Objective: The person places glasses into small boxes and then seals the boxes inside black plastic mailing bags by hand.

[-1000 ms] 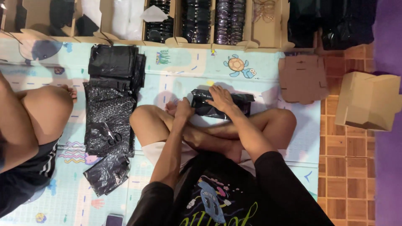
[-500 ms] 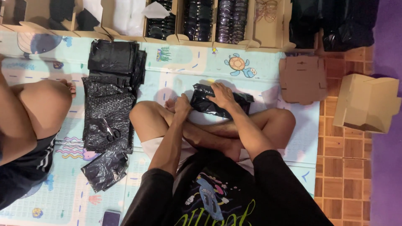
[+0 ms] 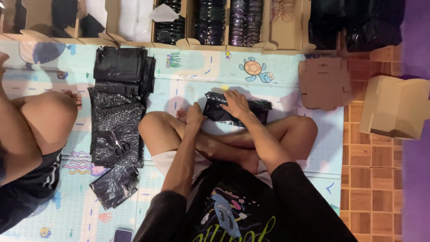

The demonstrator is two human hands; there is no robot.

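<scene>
Since half a second ago, both hands have stayed on the black plastic package, barely shifted. Right hand lies spread flat on top of it; left hand pinches its near-left edge. That package rests on the play mat just beyond the crossed legs, right of the black bag stack.

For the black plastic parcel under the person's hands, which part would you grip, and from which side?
Probably the right end of the black plastic parcel, coming from the right. It lies flat and long across the mat; the right hand presses its middle and the left hand holds its left end, so only that end shows bare.
</scene>
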